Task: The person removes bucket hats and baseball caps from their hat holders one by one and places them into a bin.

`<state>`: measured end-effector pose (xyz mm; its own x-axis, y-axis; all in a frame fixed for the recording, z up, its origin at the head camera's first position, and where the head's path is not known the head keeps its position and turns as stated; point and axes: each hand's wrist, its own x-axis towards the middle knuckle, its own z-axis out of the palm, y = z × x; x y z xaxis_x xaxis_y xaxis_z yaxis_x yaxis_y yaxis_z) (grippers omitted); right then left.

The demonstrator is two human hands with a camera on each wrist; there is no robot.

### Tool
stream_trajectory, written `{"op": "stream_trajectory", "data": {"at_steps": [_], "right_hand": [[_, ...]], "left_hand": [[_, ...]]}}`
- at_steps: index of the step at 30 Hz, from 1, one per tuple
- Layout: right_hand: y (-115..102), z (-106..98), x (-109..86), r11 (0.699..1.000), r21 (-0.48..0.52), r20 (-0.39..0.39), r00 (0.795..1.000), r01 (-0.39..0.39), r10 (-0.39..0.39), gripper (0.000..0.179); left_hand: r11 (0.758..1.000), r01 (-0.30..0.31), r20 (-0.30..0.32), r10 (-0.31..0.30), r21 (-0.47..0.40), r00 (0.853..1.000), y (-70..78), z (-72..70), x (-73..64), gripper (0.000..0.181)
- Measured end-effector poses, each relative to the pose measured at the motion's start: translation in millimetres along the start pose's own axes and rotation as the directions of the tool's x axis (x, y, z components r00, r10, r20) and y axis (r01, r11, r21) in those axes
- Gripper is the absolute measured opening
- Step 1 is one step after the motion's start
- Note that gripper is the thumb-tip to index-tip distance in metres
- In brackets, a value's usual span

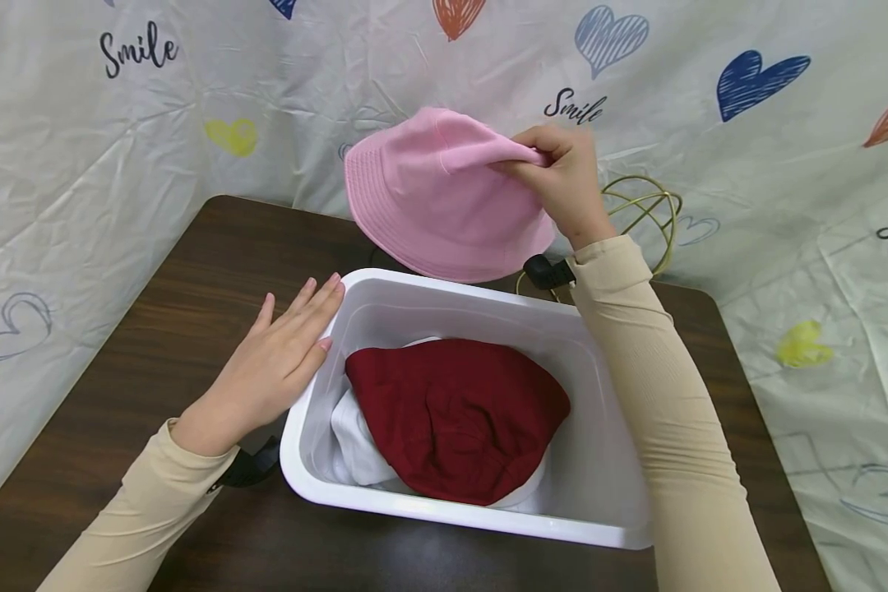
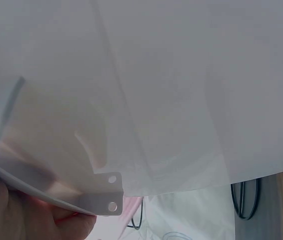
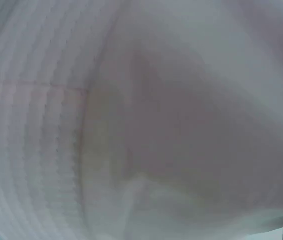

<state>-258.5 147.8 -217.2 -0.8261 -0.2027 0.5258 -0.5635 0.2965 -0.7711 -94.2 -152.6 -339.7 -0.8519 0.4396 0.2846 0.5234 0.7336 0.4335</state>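
Note:
My right hand (image 1: 568, 177) pinches the crown of a pink bucket hat (image 1: 451, 197), raised behind the far rim of a white plastic bin (image 1: 444, 511). Stitched rows of the hat's brim (image 3: 36, 135) fill the left part of the right wrist view. Fingers fairly straight, my left hand (image 1: 266, 370) rests on the bin's left rim. The bin's outer wall (image 2: 171, 100) takes up most of the left wrist view. Inside the bin, a dark red bucket hat (image 1: 459, 419) lies on top of white cloth items (image 1: 358, 440), which it partly hides.
A gold wire stand (image 1: 669, 222) stands at the back right, partly behind my right arm. The dark wooden table (image 1: 155, 304) ends at a white curtain (image 1: 155, 123) printed with hearts. Black cable loops (image 2: 246, 200) show in the left wrist view.

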Motion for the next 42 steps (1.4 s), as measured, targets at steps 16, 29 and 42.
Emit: {"op": "stream_trajectory", "data": {"at_steps": [16,29,42], "right_hand": [[-0.8,-13.8,-28.3,1.0,0.006,0.179,0.984,0.019,-0.02,0.006],[-4.2,-22.4,-43.2,0.998,-0.055,0.306,0.951,-0.026,0.041,0.007],[-4.5,-24.7,-53.5,0.997,-0.075,0.463,0.886,0.036,0.003,0.01]], "left_hand": [[1.0,-0.008,-0.008,0.008,-0.001,1.0,-1.5,1.7,0.0,0.056],[1.0,-0.013,-0.009,0.013,0.007,1.0,-1.8,1.5,0.3,0.057],[1.0,0.0,0.013,0.0,0.006,1.0,0.0,-0.6,1.6,0.057]]}}
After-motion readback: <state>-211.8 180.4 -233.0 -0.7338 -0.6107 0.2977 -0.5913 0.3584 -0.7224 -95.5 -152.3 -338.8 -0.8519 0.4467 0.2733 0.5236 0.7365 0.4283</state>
